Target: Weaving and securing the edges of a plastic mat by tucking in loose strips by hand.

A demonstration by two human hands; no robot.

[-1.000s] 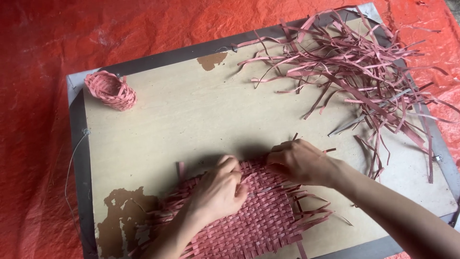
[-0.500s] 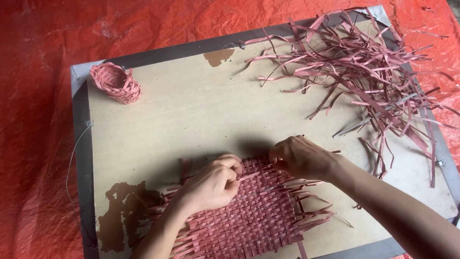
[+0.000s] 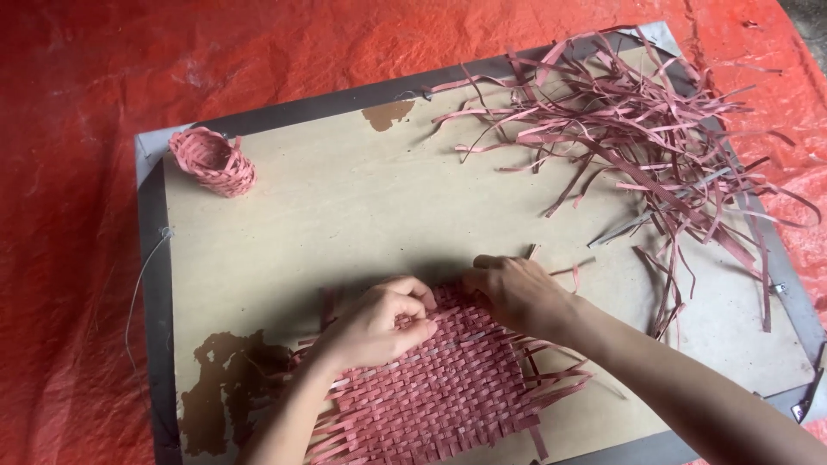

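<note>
Both the left hand point(image 3: 379, 323) and right hand point(image 3: 517, 293) pinch strips at the far edge of the pink woven mat point(image 3: 431, 387), which lies beneath their fingers.

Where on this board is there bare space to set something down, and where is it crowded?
The widest bare patch is the board's middle, between the small woven basket, the loose strip pile and the woven mat. A smaller patch lies below the pile, toward the right edge. It is crowded top right, and at the mat under the left hand and right hand.

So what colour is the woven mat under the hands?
Dusty pink-red, in a checkered over-under weave; the woven mat shows best in the head view.
</note>
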